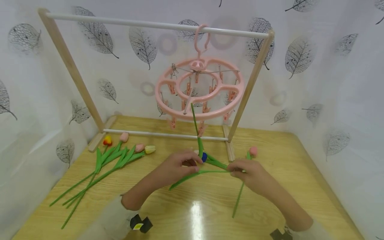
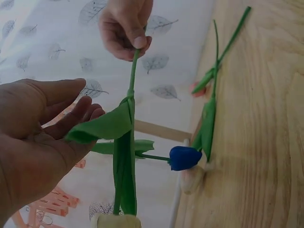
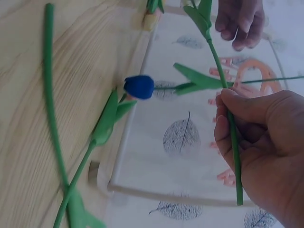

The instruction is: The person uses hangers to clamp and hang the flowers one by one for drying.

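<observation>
Wooden table, side edges well beyond hands | right hand pinching white tulip | left hand released near its leaf

This looks like a screened-off tabletop booth, with leaf-print sheeting walling in a wood-grain table.

The head view is bright, white glare streaking the tabletop; both wrist views are dimmer and softer.

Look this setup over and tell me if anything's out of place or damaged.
One oddity: the blue flower hangs head-down below the pink hanger, its stem reaching up past a clip. Flowers usually stand upright, though this may be deliberate. I see nothing spilled or broken.
</observation>
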A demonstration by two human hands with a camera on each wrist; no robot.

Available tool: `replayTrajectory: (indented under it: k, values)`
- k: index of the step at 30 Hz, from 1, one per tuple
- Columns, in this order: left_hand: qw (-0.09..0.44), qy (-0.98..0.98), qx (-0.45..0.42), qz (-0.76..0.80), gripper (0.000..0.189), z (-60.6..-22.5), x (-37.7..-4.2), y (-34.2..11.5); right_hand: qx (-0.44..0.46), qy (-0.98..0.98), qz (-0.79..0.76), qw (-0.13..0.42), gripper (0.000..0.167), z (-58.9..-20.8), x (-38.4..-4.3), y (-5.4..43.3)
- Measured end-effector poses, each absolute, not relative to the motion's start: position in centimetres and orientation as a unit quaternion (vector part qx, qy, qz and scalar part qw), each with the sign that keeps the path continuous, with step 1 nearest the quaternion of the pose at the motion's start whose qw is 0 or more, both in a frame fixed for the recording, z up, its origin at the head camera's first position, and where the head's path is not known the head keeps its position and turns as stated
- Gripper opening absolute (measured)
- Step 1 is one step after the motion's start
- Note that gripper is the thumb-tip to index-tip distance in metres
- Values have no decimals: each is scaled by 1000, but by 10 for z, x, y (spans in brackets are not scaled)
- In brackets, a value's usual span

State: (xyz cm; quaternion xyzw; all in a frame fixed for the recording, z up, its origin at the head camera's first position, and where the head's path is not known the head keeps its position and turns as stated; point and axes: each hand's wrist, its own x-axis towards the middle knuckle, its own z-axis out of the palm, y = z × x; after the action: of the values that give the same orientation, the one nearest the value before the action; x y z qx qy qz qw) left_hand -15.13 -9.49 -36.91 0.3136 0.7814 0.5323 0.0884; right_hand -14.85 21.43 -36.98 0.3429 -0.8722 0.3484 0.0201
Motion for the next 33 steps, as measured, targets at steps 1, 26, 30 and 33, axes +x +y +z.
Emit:
replayTrajectory:
  k: [1,26,30,33]
  values:
    - [93,782,312,532,17,-370,-152,-95,345,-871,348,16,22,-370,-150,210]
    - [132,810,282,497,26,-383,-167,-106,370,-887,271,54,17,-350,-160,162]
    - [128,813,288,489,26,-382,-169,-108,385,-882,263,72,16,-349,-162,161]
    - [129,815,293,484,27,-382,-170,-109,384,-883,261,71,16,-347,-163,161]
